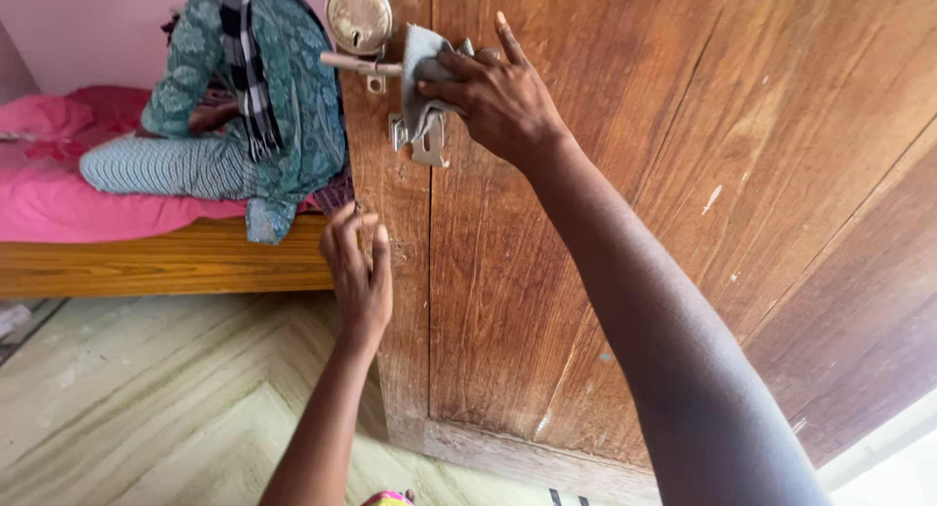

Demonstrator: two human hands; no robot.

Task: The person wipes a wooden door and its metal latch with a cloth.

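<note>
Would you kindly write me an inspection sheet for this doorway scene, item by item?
Surface: wooden door, scratched, pale scuffs.
Job's things: grey cloth pressed on the metal slide bolt; round padlock above; hasp below.
Clutter: small pink object at bottom edge.
Grips: right hand holds the cloth; left hand grips the door edge.
Cables: nothing seen.
Surroundings: person seated on a pink-sheeted wooden bed; pale floor.
</note>
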